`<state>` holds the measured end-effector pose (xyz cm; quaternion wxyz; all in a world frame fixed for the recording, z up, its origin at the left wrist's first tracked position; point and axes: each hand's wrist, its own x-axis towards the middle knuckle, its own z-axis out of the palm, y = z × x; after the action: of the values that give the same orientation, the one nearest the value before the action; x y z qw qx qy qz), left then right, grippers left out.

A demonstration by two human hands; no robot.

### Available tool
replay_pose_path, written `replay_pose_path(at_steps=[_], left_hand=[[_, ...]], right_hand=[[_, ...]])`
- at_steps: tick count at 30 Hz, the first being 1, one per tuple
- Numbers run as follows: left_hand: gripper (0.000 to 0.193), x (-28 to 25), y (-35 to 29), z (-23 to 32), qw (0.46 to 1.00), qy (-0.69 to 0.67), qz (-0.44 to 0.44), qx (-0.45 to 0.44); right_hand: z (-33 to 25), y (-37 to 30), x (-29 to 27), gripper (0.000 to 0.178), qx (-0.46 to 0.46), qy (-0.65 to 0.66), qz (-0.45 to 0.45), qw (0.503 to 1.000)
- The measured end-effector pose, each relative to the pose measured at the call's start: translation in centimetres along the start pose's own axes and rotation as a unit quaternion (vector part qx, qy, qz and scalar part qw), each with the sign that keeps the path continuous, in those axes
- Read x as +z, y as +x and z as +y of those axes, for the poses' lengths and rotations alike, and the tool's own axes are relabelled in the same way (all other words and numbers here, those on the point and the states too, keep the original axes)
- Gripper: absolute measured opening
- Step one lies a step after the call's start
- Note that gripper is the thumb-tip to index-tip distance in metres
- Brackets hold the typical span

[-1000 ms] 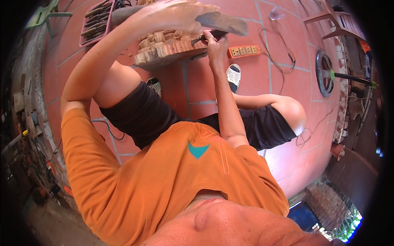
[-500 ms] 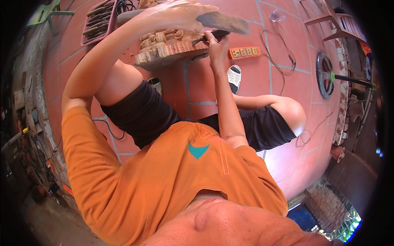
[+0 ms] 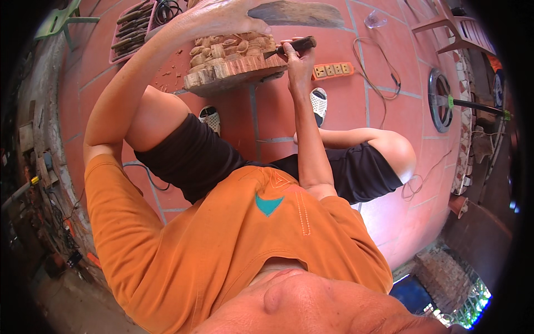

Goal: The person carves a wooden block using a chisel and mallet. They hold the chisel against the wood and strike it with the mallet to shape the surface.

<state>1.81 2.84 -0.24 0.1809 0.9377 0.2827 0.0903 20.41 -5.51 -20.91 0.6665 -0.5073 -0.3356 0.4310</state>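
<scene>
A carved wooden block [image 3: 236,69] stands on the floor ahead of my knees, with rounded relief on top and a rough, pale side. My left hand [image 3: 225,18] is closed round a wooden mallet, its broad, worn head [image 3: 303,14] reaching right, above the carving's far side. My right hand [image 3: 300,64] grips a chisel by its dark handle [image 3: 303,43]. The chisel's blade points left, at the carving's right edge. Mallet and chisel handle are apart. The left forearm covers part of the carving's far left, and the picture's top edge cuts off part of the left hand.
A pink basket of several carving tools [image 3: 132,30] is at far left, beside a coiled black cable [image 3: 167,11]. An orange power strip [image 3: 332,70] lies right of the chisel, its cord looping over the tiles. A round-based stand [image 3: 440,101] and a chair [image 3: 461,30] are at right.
The mallet has moved up and away from the chisel handle. The chisel has shifted slightly right and its handle has tilted up a little; the right hand keeps its grip.
</scene>
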Motion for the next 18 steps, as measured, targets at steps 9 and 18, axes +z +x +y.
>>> replay_pose_path(at_steps=[9, 18], left_hand=[[0.075, 0.3, -0.2, -0.7, 1.0, -0.001, 0.01, 0.025], [0.07, 0.3, 0.0, 1.0, 1.0, -0.014, 0.019, -0.007]], right_hand=[[0.2, 0.1, 0.7, 0.029, 0.015, 0.028, 0.007, 0.999], [0.4, -0.1, 1.7, 0.024, -0.048, -0.057, -0.014, 0.997]])
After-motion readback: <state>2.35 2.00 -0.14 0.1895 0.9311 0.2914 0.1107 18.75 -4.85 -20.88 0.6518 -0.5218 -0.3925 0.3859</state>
